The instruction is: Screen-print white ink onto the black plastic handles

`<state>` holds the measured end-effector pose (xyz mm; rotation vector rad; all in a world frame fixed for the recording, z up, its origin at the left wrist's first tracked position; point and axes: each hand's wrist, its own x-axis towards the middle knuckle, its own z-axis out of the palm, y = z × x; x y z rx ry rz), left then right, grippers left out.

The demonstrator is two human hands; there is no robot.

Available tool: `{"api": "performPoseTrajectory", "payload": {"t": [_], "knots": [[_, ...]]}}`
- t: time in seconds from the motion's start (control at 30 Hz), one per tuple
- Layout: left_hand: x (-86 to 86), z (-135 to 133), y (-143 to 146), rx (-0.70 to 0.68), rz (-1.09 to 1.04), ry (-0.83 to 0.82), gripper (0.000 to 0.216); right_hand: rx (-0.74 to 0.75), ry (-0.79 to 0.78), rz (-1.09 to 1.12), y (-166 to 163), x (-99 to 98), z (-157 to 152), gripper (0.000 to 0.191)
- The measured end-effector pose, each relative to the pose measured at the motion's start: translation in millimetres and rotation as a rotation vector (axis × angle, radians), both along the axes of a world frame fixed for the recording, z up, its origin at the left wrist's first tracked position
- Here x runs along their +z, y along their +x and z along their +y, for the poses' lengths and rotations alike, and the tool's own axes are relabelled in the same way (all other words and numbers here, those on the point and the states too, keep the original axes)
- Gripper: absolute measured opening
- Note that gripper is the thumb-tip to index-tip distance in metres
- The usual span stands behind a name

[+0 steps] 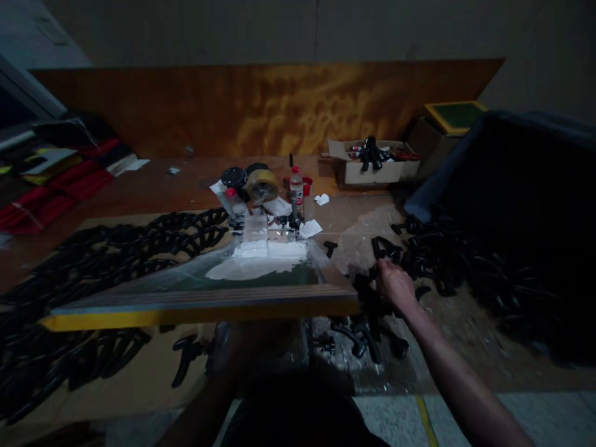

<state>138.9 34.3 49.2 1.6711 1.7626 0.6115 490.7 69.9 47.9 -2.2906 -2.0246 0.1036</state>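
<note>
My right hand [395, 284] reaches past the right end of the screen-printing frame [200, 315]. Its fingers are closed on a dark, blurred black plastic part [371, 282] beside several similar ones. The frame is tilted up, with a yellow front edge and white ink [261, 266] pooled over its green mesh. A pale block, perhaps a squeegee [255, 228], stands at its far side. My left forearm [205, 403] runs beneath the frame, which hides the hand and its fingers. Black curved handles [358, 340] lie under the frame's right end, and one black handle [185, 359] lies to the left.
Rows of black handles [116, 248] cover cardboard on the left. More black parts [488, 279] spill from a large dark bin [521, 186] at right. Behind stand a clear bottle [297, 185], a tape roll [262, 185] and an open carton [382, 172]. Red bundles [60, 195] lie far left.
</note>
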Motion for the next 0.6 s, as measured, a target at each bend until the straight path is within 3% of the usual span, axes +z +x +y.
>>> {"api": "performPoseTrajectory", "payload": {"t": [0.1, 0.17, 0.3, 0.37, 0.47, 0.6], "knots": [[2.9, -16.1, -53.1, 0.094, -0.093, 0.031, 0.031, 0.052, 0.127, 0.28, -32.4, -2.7, -6.9, 0.026], [14.9, -19.3, -79.8, 0.211, -0.212, 0.114, 0.036, 0.159, 0.177, 0.494, -69.8, -12.7, -13.8, 0.027], [67.6, -8.1, -105.1, 0.489, -0.39, 0.373, 0.033, 0.533, 0.191, 0.697, -163.0, -31.0, -32.5, 0.038], [97.7, 4.4, -105.9, 0.488, -0.523, 0.487, 0.032, 0.69, 0.187, 0.644, -201.8, -35.6, -38.0, 0.043], [126.3, 23.7, -102.8, 0.358, -0.647, 0.566, 0.038, 0.759, 0.175, 0.424, -237.0, -39.2, -38.2, 0.042], [125.7, 30.9, -106.3, 0.314, -0.608, 0.51, 0.047, 0.719, 0.081, 0.216, -245.9, -39.1, -38.9, 0.04]]}}
